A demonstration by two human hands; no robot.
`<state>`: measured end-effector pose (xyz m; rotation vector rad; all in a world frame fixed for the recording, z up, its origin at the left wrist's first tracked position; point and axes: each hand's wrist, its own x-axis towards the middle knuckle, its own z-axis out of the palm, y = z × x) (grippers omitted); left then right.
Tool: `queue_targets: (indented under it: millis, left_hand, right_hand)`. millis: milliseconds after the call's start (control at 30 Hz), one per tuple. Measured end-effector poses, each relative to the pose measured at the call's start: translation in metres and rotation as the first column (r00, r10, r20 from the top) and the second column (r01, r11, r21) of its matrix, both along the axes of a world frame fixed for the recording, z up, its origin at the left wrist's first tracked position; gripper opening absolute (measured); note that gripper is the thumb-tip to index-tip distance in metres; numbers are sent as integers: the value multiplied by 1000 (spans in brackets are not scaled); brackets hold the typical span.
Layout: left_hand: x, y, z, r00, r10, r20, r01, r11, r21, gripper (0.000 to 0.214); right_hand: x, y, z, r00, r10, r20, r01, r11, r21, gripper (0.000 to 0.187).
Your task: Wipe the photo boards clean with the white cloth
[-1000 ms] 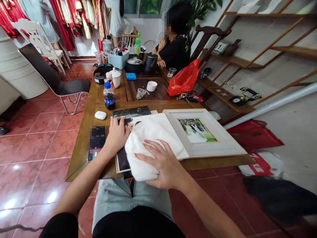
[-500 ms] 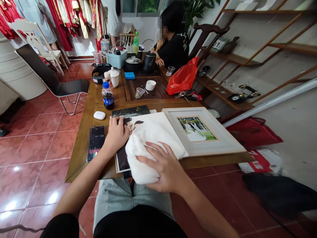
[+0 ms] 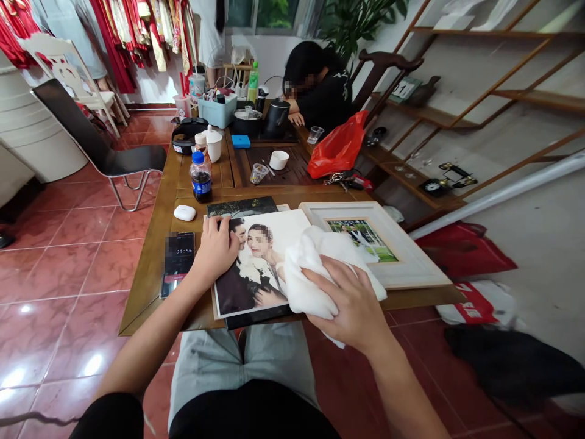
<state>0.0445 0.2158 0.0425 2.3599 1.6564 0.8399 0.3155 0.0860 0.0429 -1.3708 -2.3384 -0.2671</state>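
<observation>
A large wedding photo print [image 3: 249,268] lies at the near edge of the wooden table [image 3: 150,268]. My left hand [image 3: 216,249] rests flat on its left edge, fingers pressed down on it. My right hand [image 3: 350,305] presses a white cloth [image 3: 315,268] onto the print's right side, fingers spread over the cloth. To the right lies a white picture frame [image 3: 411,262] with a small wedding photo in it. Another dark print [image 3: 240,206] sticks out from under the large one.
A phone [image 3: 178,259] and white earbuds case [image 3: 184,213] lie left of the print. Further back stand a cola bottle [image 3: 200,177], cups, a tea tray, a red plastic bag [image 3: 338,149] and keys. A person in black [image 3: 320,91] sits at the far end. A black chair [image 3: 105,146] stands left.
My right hand has slid the white cloth from the print's lower left to its right side, uncovering the couple in the picture. My left hand has stayed put.
</observation>
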Motion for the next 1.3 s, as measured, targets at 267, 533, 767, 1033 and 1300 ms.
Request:
queue_targets:
  millis: [267,533,767,1033,1300]
  left_hand:
    - [1,-1,1,1000,10,22,-10,1000,-7,43]
    - [-3,0,0,1000,-18,23,19,1000,-12,40]
    - [1,-1,1,1000,-4,29,3,1000,7,42]
    - [0,-2,4,1000,-11,20,11,1000,-25,43]
    - [1,-1,3,1000,-11,-2,11,1000,-15,43]
  right_hand:
    - [-63,-4,9,980,187,-70,-195,973,-127,68]
    - [-90,-4,9,948,314,-57,-319,929,-187,74]
    - [-63,-5,7,984,170,-52,-176,974,-143,69]
    - [-11,-5,-3,1000,3,8,-3,1000,6,57]
    - [-4,10,-1,996,-72,42,74,997,-36,55]
